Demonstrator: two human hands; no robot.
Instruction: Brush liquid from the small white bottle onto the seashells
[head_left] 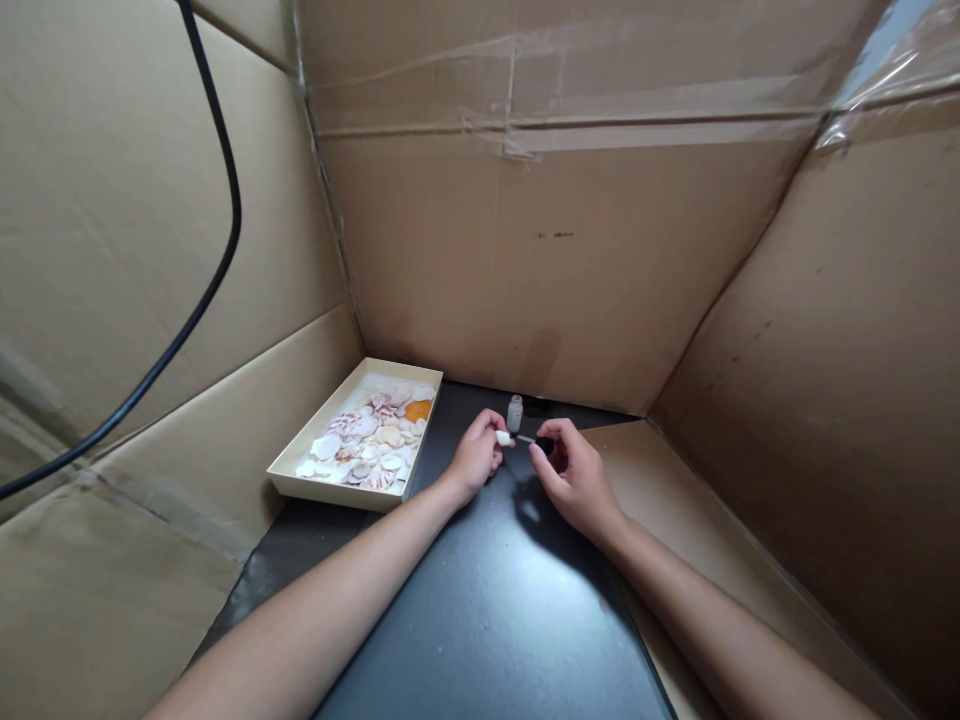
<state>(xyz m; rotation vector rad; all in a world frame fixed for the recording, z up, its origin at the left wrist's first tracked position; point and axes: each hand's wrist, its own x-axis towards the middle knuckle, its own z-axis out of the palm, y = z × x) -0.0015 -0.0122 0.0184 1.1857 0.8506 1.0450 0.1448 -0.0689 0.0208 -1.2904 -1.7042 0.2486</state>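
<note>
My left hand [476,455] is closed, pinching a small white shell [502,438] between its fingertips above the black table [480,620]. Facing it, my right hand [574,475] is closed on a black brush cap [545,445], and the thin brush reaches left to the shell. Just behind the hands stands a small clear bottle [514,412], upright and uncapped. A cream tray [300,482] holding several white, pink-striped and one orange shell [418,409] lies to the left of my left hand.
Cardboard walls [570,250] close in the table at the back and on both sides. A black cable [217,250] hangs across the left wall. A cardboard flap [660,450] lies on the table's right side.
</note>
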